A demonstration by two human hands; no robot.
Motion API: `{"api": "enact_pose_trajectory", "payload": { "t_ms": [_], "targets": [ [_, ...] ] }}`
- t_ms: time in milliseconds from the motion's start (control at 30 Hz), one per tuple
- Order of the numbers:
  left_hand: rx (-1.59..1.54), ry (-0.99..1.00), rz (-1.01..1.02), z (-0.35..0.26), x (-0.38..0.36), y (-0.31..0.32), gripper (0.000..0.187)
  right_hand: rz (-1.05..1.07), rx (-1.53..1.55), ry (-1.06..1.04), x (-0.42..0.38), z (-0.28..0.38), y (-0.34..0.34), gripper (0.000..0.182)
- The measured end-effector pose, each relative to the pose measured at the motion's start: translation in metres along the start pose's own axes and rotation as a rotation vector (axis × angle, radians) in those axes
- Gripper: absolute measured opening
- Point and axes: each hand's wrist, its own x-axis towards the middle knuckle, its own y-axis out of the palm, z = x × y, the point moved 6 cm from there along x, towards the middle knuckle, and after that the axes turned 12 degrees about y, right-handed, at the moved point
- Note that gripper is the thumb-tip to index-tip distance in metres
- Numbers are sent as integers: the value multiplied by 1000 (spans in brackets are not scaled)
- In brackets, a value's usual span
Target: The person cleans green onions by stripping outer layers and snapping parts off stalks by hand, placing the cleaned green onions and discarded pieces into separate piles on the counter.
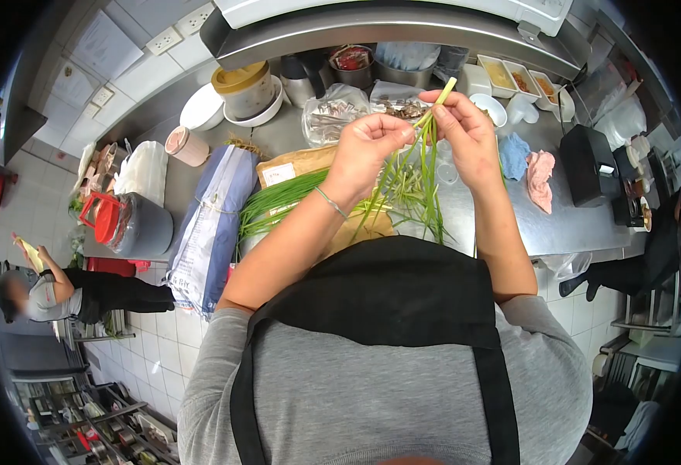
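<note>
Up above the counter, my right hand [464, 139] pinches a green leafy stalk [447, 91], its thick pale yellow-green end pointing up and its long thin leaves hanging down. My left hand [373, 151] is closed, thumb against fingers, on leaves at the stalk's left side. Below the hands lie loose green trimmings [410, 194] on the counter. A bundle of long thin green stems [290, 192] rests by my left forearm, partly over brown paper [298, 166]. Exactly which leaves the left fingertips pinch is hard to make out.
A blue-and-white sack [215, 190] and a red-lidded container [135, 225] stand left. Plastic bags [333, 112], a lidded tub [245, 89] and food trays [499, 76] line the back. Blue cloth [514, 155] and pink cloth [540, 180] lie right. Another person [61, 293] stands at far left.
</note>
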Motion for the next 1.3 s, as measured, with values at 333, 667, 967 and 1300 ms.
{"api": "enact_pose_trajectory", "payload": {
  "t_ms": [333,667,967,1300],
  "targets": [
    [-225,-206,-41,15,-4,-6,13,13,17,33,-2,-1,2,20],
    [-44,-9,-41,13,-2,-6,18,-64,-283,8,-9,0,2,23],
    [604,30,180,81,-25,-27,28,-347,-16,-169,-2,27,-96,32],
    [1445,-3,803,90,-50,-15,24,-267,-221,-150,-10,26,-77,27]
  ]
}}
